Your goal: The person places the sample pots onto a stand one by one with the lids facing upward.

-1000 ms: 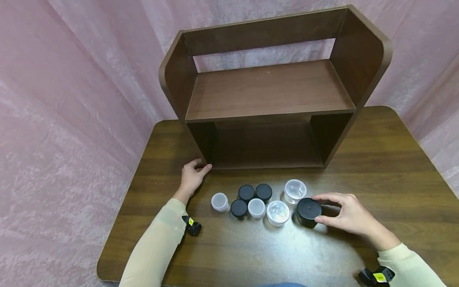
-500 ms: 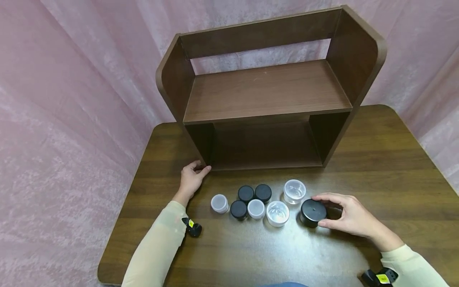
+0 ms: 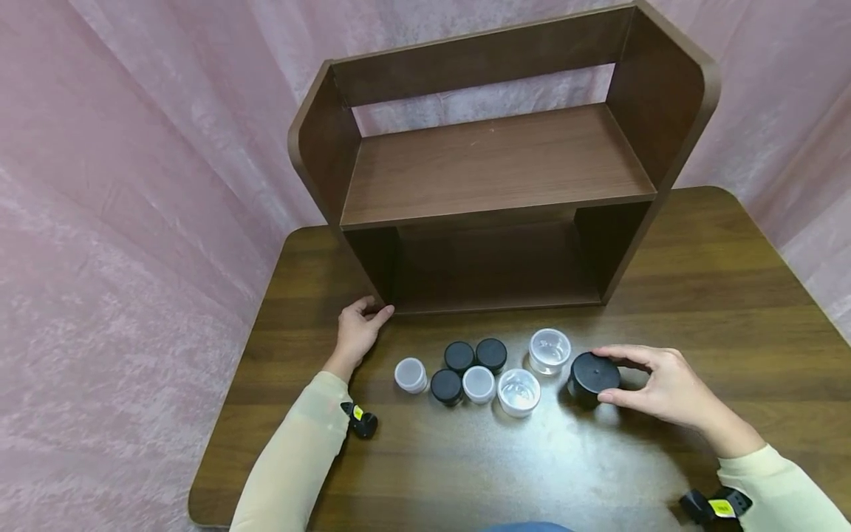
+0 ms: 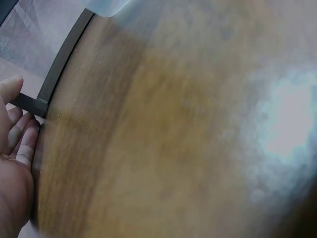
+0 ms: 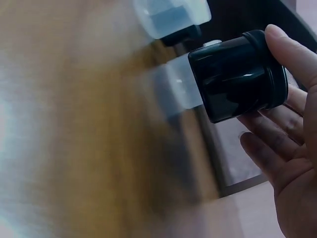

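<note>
With my right hand (image 3: 671,388) I pinched the big black jar (image 3: 595,374) just right of 2 clear tubs (image 3: 549,351), best held level and lightly, while my left hand (image 3: 356,336) gripped the shelf (image 3: 492,166).

Wood-look surface (image 3: 412,465), brown with visible grain and rounded corners, and a glare patch toward the near edge. A dark brown two-level shelf (image 3: 499,166) stands back by the far edge, roughly centred. Small jars sit between it and the near edge: a whitish jar (image 3: 411,375) closest to the left edge, then three black-lidded jars (image 3: 491,355) bunched up with a second whitish one (image 3: 479,384). Two clear tubs (image 3: 518,392) are next, toward the right edge, one set farther back.
</note>
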`<state>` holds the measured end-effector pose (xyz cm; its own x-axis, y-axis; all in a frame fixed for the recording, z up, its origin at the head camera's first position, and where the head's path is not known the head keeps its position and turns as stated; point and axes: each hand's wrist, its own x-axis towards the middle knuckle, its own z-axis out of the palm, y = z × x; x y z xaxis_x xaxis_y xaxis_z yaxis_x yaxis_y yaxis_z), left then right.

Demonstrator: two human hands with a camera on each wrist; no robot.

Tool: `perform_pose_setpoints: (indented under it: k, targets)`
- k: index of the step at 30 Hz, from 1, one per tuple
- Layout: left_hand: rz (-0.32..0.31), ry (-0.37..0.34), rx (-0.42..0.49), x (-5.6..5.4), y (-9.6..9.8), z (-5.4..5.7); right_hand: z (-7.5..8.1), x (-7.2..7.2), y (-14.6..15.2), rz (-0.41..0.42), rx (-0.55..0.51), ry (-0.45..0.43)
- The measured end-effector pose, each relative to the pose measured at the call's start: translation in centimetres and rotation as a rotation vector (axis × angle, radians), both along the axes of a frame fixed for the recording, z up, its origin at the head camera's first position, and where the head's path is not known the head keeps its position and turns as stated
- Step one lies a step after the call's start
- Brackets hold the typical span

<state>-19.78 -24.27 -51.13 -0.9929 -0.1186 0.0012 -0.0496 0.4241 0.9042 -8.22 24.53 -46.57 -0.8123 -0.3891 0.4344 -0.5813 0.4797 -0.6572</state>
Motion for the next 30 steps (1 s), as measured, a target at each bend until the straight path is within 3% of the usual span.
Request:
perform_pose_setpoints:
  k: [5,13,20,25,30]
  targets:
    - [-0.003,-0.011,0.014,0.0,0.3,-0.1,2.4,-0.7,0.6,-0.007,-0.004,0.050]
    - [-0.016,-0.020,0.021,-0.5,0.9,-0.2,8.4,-2.5,0.1,0.132,-0.035,0.171]
    - [-0.022,-0.012,0.020,-0.7,1.1,-0.3,13.3,-4.6,-2.1,0.278,-0.033,0.269]
    - [-0.024,-0.012,0.008,-0.8,1.1,-0.5,15.7,-6.3,-3.5,0.303,-0.013,0.276]
    - [-0.026,-0.018,0.009,-0.6,0.8,-0.6,18.3,-8.1,-5.2,0.287,-0.008,0.226]
